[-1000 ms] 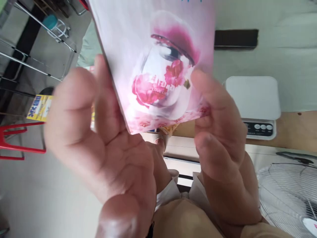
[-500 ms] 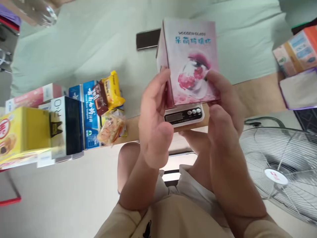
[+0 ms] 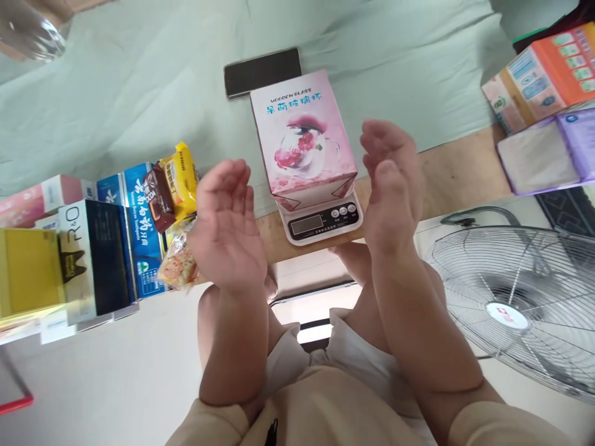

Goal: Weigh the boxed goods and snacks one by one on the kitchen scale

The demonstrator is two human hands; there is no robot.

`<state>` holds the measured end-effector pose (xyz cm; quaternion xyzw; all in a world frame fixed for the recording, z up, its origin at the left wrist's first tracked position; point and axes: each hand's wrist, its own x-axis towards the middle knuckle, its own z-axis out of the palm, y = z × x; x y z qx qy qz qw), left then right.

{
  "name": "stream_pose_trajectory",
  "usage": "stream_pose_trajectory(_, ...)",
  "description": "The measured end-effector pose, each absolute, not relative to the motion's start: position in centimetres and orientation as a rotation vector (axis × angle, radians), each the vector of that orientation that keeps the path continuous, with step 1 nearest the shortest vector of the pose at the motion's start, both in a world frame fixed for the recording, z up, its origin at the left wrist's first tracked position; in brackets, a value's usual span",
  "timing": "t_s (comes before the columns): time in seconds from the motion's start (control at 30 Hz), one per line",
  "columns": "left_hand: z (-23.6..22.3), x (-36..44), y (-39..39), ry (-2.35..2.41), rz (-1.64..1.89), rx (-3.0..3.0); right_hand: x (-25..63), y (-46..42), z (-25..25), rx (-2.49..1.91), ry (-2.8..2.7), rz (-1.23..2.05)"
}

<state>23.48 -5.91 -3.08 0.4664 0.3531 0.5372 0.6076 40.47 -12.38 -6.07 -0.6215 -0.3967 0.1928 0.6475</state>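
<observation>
A pink-and-white printed cardboard gift box (image 3: 304,142) lies on a white plastic kitchen scale (image 3: 325,223), its cup picture facing up. Its long axis runs away from the person, the far end swung a little to the left; the lettered end points away, and the folded end faces the person, above the scale's dark control panel. The person's left hand (image 3: 227,232) is raised to the left of the box, palm turned toward it, fingers bent slightly and clear of it. The right hand (image 3: 393,186) is raised just beside the box's right side, thumb and fingers also off it; both hands hold nothing. A black rectangular phone (image 3: 263,71) lies beyond the box's far left corner, on a pale green cloth (image 3: 395,62). Well left of the box stand a blue toothpaste carton (image 3: 139,229), a yellow wrapped snack (image 3: 181,179) and a black-and-white carton (image 3: 95,260). Well to the box's right are an orange-and-white carton (image 3: 548,80) and a purple-edged pack (image 3: 537,155); a round wire-caged metal fan (image 3: 509,316) is right of the box, nearer the person.
</observation>
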Motion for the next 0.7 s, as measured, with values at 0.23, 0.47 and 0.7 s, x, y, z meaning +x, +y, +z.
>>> stream_pose_trajectory(0.23,-3.2,22.7,-6.4,0.849,1.203,1.148,39.8,-11.6,-6.2,-1.167,-0.675,0.452)
stream_pose_trajectory(0.47,-3.6,22.1,-6.1,0.808,1.183,1.145,38.9,-10.9,-6.1,-1.139,-0.699,0.467)
stream_pose_trajectory(0.7,-4.1,22.9,-6.0,0.789,1.182,1.141,39.2,-11.6,-6.0,-1.178,-0.663,0.456)
